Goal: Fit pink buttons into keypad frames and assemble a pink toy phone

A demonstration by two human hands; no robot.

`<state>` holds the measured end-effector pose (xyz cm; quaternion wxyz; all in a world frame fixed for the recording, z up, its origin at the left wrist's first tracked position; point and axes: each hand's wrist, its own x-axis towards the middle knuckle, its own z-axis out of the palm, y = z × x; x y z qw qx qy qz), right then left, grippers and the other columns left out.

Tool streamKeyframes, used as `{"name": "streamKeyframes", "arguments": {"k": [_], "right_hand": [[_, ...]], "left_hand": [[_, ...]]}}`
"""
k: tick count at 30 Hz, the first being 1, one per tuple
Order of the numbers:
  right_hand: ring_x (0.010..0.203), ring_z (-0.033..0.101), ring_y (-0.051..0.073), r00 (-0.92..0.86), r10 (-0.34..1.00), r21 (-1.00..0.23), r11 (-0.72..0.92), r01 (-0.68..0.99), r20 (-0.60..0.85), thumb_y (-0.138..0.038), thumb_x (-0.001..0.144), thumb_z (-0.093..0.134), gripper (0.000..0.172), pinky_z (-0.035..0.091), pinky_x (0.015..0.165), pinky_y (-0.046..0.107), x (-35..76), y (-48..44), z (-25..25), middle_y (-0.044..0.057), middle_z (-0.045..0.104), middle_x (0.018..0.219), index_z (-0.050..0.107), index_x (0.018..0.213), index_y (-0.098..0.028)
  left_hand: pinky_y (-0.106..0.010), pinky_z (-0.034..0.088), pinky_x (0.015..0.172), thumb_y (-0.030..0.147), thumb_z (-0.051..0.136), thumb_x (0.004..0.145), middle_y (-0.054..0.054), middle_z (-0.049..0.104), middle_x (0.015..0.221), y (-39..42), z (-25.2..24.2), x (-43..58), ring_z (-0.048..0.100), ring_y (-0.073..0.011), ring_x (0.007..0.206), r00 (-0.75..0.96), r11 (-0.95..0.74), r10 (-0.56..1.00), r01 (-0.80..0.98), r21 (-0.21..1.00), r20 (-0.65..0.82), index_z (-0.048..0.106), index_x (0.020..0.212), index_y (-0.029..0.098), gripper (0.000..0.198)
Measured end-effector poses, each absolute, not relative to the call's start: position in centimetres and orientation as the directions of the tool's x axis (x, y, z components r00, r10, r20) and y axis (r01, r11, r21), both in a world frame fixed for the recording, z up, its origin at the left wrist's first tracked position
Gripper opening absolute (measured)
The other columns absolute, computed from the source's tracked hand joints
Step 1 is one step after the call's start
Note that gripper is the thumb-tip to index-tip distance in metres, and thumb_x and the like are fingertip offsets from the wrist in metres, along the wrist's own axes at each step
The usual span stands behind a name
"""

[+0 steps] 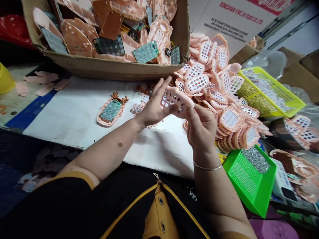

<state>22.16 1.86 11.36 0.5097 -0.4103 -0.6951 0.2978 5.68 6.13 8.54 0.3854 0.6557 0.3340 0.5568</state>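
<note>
"White bench [159,156], near edge. First item?"

"Green tray [249,191], one, by the right forearm, with metal bits [258,161] inside. Risk: an elbow knock could spill them, the arm being so near."

"Hands?"

"Right hand [203,127]: fingers clamped on one end of a shell [177,100], thumb showing. Left hand [154,106]: fingers straight, thumb by the shell's face; whether they grip, I can't make out."

"Shell's place?"

"Raised over the bench between both hands, tilted. Risk: a slip, with only one sure pinch on a thin rim. It could fall on the loose pieces [141,106] beyond the left wrist and scatter them."

"Left side?"

"Unit [111,111], one: pink casing, circuit board, brown antlers; lying on the bench. Risk: a wide sweep of the left arm might shove it."

"Farther?"

"Heap [198,83] of similar shells, stacked unevenly, close to the right hand. Risk: a brush might start a slide. Yellow basket [264,103], one, alongside."

"Rear?"

"Box [104,69], cardboard, crowded with boards and casings; a bump could tangle their wires. Carton [224,20], white, red print."
</note>
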Motion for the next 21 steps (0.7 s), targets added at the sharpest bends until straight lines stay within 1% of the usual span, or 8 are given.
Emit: {"name": "streamKeyframes", "arguments": {"k": [2, 5, 8, 10, 12, 14, 16, 21], "right_hand": [[0.087, 0.071, 0.019, -0.189, 0.833, -0.76, 0.553, 0.343, 0.521, -0.044, 0.095, 0.055, 0.029, 0.058, 0.081, 0.037, 21.5, 1.3, 11.1, 0.005, 0.076, 0.098, 0.071, 0.109, -0.024], [0.09, 0.07, 0.019, -0.32, 0.789, -0.685, 0.614, 0.393, 0.524, -0.046, 0.094, 0.057, 0.033, 0.056, 0.084, 0.037, 21.0, 1.4, 10.5, 0.006, 0.076, 0.103, 0.071, 0.112, -0.023], [0.085, 0.068, 0.019, -0.226, 0.871, -0.737, 0.49, 0.466, 0.437, -0.053, 0.095, 0.05, 0.04, 0.054, 0.077, 0.035, 21.0, 2.1, 9.5, 0.008, 0.075, 0.099, 0.069, 0.111, -0.021], [0.074, 0.065, 0.018, -0.194, 0.939, -0.707, 0.343, 0.619, 0.285, -0.052, 0.096, 0.046, 0.041, 0.05, 0.07, 0.032, 20.7, 2.4, 8.9, 0.007, 0.073, 0.085, 0.07, 0.097, -0.02], [0.07, 0.061, 0.018, -0.247, 0.964, -0.547, 0.26, 0.796, 0.099, -0.049, 0.095, 0.048, 0.039, 0.045, 0.068, 0.031, 20.0, 2.3, 8.5, 0.006, 0.07, 0.077, 0.07, 0.084, -0.019], [0.074, 0.061, 0.019, -0.276, 0.961, -0.363, 0.253, 0.897, -0.013, -0.044, 0.095, 0.051, 0.033, 0.042, 0.068, 0.031, 19.2, 2.0, 8.2, 0.008, 0.07, 0.082, 0.068, 0.083, -0.019], [0.077, 0.062, 0.02, -0.279, 0.96, -0.27, 0.26, 0.927, -0.035, -0.038, 0.093, 0.053, 0.025, 0.04, 0.068, 0.03, 18.6, 1.7, 8.2, 0.009, 0.07, 0.089, 0.067, 0.086, -0.019], [0.072, 0.061, 0.018, -0.281, 0.955, -0.323, 0.238, 0.916, -0.093, -0.034, 0.088, 0.059, 0.019, 0.039, 0.065, 0.029, 19.8, 0.9, 8.1, 0.006, 0.07, 0.082, 0.067, 0.077, -0.02]], "left_hand": [[-0.054, 0.023, 0.12, 0.069, 0.065, 0.077, -0.007, 0.035, 0.16, 6.0, 9.0, 5.7, 0.021, -0.0349, 0.153, 0.112, -0.229, 0.96, -0.212, 0.95, 0.256, 0.042, 0.144, 0.032, 0.08], [-0.052, 0.039, 0.113, 0.048, 0.073, 0.075, -0.008, 0.048, 0.148, 5.9, 9.7, 5.6, 0.045, -0.0337, 0.14, 0.113, 0.127, 0.99, -0.496, 0.859, -0.082, 0.045, 0.14, 0.029, 0.073], [-0.048, 0.043, 0.111, 0.033, 0.068, 0.072, -0.006, 0.059, 0.131, 6.2, 10.1, 5.4, 0.052, -0.0285, 0.134, 0.007, 0.164, 0.976, -0.681, 0.714, -0.217, 0.051, 0.129, 0.023, 0.06], [-0.042, 0.043, 0.112, 0.029, 0.063, 0.073, -0.004, 0.062, 0.121, 6.4, 10.2, 5.3, 0.051, -0.0244, 0.134, -0.069, 0.096, 0.972, -0.757, 0.647, -0.225, 0.056, 0.115, 0.021, 0.044], [-0.038, 0.041, 0.113, 0.027, 0.061, 0.074, -0.003, 0.063, 0.117, 6.7, 10.2, 5.2, 0.05, -0.0222, 0.136, -0.11, 0.033, 0.974, -0.795, 0.605, -0.197, 0.058, 0.105, 0.019, 0.031], [-0.039, 0.04, 0.113, 0.03, 0.058, 0.077, -0.003, 0.062, 0.119, 6.9, 10.0, 5.2, 0.049, -0.0229, 0.137, -0.112, -0.001, 0.982, -0.806, 0.592, -0.151, 0.058, 0.105, 0.018, 0.03], [-0.043, 0.041, 0.112, 0.034, 0.054, 0.08, -0.004, 0.06, 0.122, 7.0, 9.7, 5.1, 0.05, -0.0243, 0.135, -0.067, 0.015, 0.991, -0.792, 0.61, -0.112, 0.056, 0.114, 0.018, 0.036], [-0.052, 0.046, 0.104, 0.054, 0.051, 0.082, -0.009, 0.06, 0.126, 7.4, 8.4, 4.2, 0.058, -0.0301, 0.127, 0.104, 0.048, 0.994, -0.647, 0.761, 0.026, 0.045, 0.133, 0.022, 0.061]]}}
